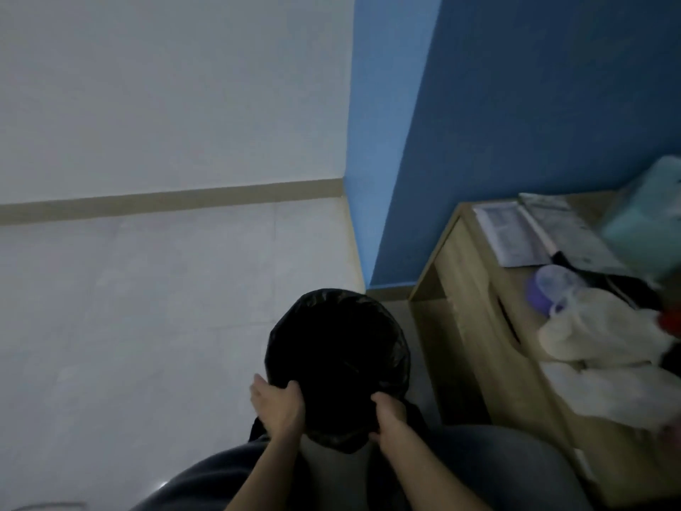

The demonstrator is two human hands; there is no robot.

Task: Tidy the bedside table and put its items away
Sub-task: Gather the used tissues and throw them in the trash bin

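Note:
A round bin lined with a black bin bag stands on the pale floor just left of the wooden bedside table. My left hand grips the bag's near-left rim and my right hand grips its near-right rim. On the table top lie printed papers, a clear cup with a purple lid, crumpled white cloth or plastic, a teal packet, something black and a small red item. The picture is dim and blurred.
A blue wall rises behind the table and meets a white wall at the corner. Pale tiled floor stretches to the left. My knees in grey trousers fill the bottom of the view.

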